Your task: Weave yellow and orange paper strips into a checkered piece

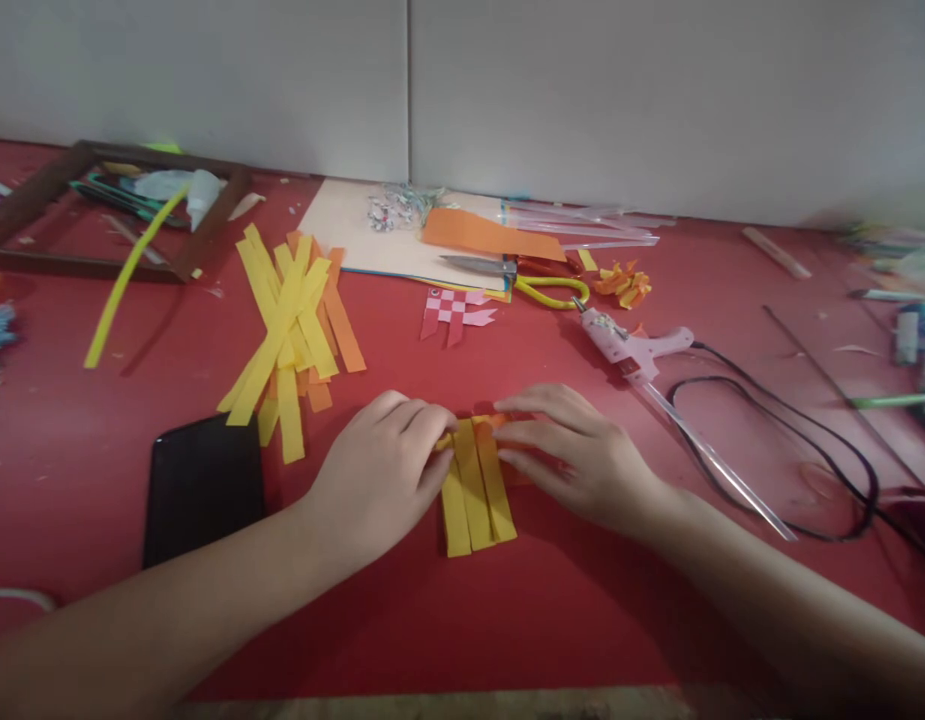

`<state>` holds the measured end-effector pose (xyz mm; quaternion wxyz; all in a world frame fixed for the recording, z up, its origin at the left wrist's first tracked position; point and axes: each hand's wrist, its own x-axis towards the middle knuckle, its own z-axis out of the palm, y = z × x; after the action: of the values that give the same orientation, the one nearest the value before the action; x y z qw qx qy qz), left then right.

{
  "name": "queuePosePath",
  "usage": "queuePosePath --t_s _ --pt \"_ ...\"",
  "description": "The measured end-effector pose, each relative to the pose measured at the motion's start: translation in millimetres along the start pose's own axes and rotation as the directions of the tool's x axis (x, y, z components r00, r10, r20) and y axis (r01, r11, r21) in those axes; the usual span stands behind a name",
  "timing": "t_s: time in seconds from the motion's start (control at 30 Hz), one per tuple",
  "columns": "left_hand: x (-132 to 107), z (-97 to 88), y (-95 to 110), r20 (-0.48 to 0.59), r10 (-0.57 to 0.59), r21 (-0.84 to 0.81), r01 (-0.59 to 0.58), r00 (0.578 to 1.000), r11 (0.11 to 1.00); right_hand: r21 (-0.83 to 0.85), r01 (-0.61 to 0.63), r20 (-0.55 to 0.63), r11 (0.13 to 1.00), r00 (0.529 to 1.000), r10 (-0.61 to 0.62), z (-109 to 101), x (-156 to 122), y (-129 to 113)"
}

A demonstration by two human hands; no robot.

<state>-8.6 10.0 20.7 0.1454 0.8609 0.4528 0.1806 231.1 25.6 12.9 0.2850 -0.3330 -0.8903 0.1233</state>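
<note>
Left fingers point(432, 425) are pinching edge of yellow strips point(472, 490); right fingers point(541, 435) are touching orange strip point(487, 424), grip unclear. Yellow strips are lying between them. We are apparently interlacing colours; next move is probably calling for straightening orange, left fingers steadying.

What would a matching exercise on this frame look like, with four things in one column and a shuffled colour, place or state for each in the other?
Column one
1. glue gun
2. paper fish
3. phone-like slab
4. nearest yellow strips

Column two
A. side by side, between left hand and right hand
B. pale pink, with a clear stick jutting out
C. red-and-pink checks
D. flat and black

Pairs: 1-B, 2-C, 3-D, 4-A
</note>
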Motion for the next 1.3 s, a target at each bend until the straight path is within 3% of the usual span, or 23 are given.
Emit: queuePosePath --t_s 0.27,0.73,1.2,1.3 --pt "-1 -4.9 1 0.03 -0.058 -0.019 0.058 0.998 0.998 -0.051 0.022 -0.003 0.998 1.0 -0.022 -1 0 5" --pt "0 -5.2 1 -0.014 -0.036 -0.052 0.035 0.999 0.998 -0.035 0.067 -0.029 0.997 0.997 -0.068 5 7 5" --pt "1 -5.8 2 -0.007 -0.065 0.001 0.065 0.998 0.998 0.081 -0.076 -0.03 0.994 0.996 0.079 8 6 7" --pt "1 -5.5 2 -0.012 -0.058 -0.005 0.058 0.998 0.998 0.075 -0.059 -0.035 0.995 0.998 0.061 9 6 7"
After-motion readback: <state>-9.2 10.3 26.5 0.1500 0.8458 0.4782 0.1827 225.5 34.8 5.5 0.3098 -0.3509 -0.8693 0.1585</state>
